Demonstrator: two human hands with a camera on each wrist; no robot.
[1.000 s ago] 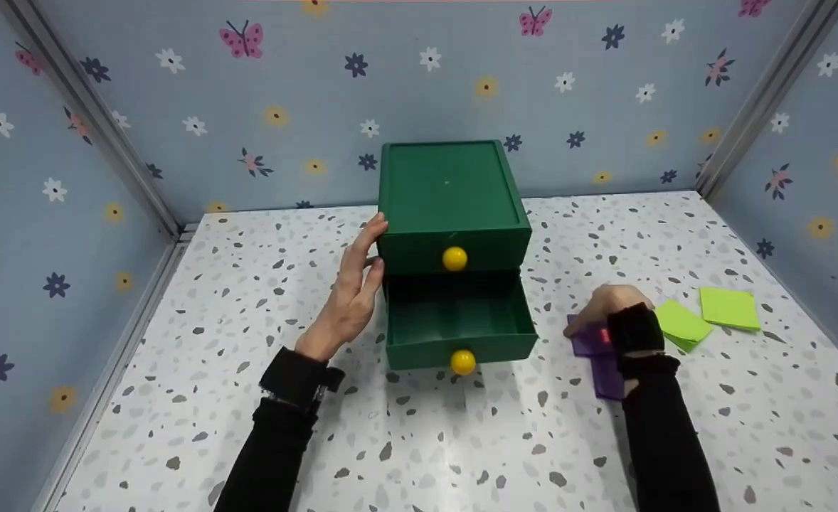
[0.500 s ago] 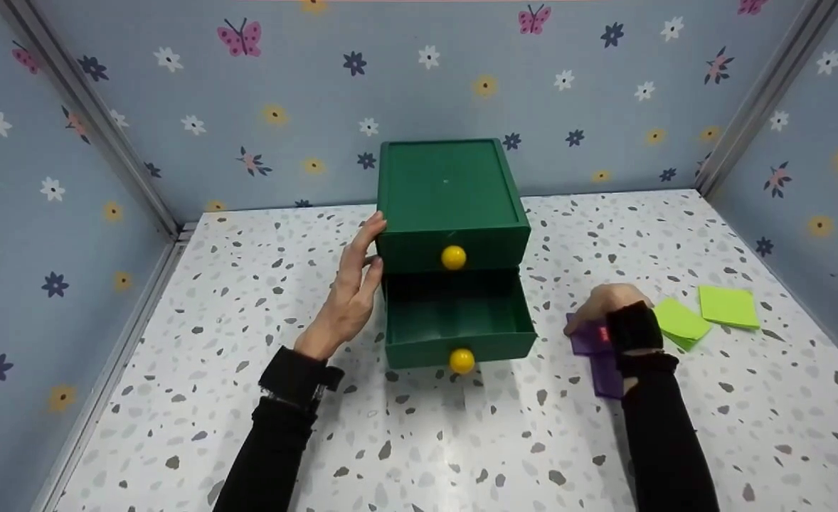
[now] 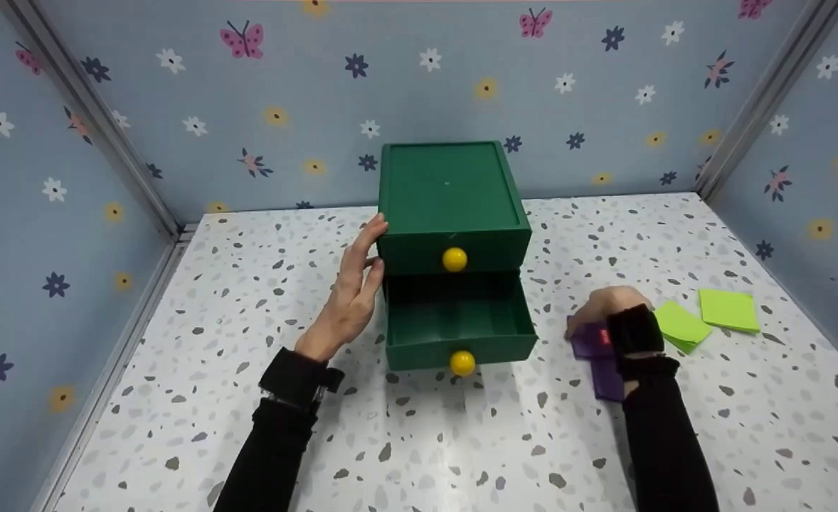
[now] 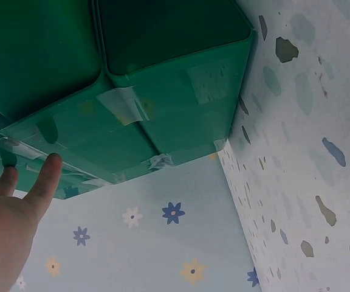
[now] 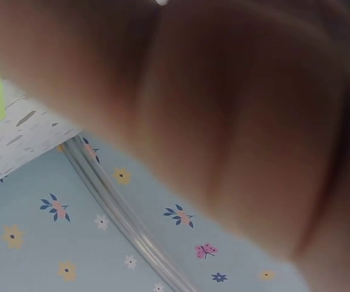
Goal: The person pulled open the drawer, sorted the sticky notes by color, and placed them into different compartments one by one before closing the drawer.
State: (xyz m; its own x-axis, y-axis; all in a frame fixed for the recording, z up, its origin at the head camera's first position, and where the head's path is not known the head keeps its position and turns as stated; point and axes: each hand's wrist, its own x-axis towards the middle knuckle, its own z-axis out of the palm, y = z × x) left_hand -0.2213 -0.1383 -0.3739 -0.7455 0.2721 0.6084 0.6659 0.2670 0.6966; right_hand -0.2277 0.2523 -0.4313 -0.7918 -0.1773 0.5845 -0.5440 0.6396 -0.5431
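Note:
A green two-drawer cabinet [image 3: 451,188] with yellow knobs stands against the back wall. Its lower drawer [image 3: 454,320] is pulled out and the inside shows bare; the upper one is closed. My left hand [image 3: 344,306] rests on the cabinet's left side with fingers extended, and the left wrist view shows two fingertips [image 4: 52,163] against the taped green wall. On the right, my right hand [image 3: 611,306] has its fingers curled at a flat purple piece [image 3: 590,345] with a small red mark, gripping it. Another purple piece [image 3: 607,380] lies below it. The fingertips are largely hidden.
Lime-green sticky notes [image 3: 682,327] lie just right of the right hand, with a second lime-green pad [image 3: 729,310] beyond. Patterned walls [image 3: 426,92] enclose the speckled table [image 3: 504,441] at the back and both sides.

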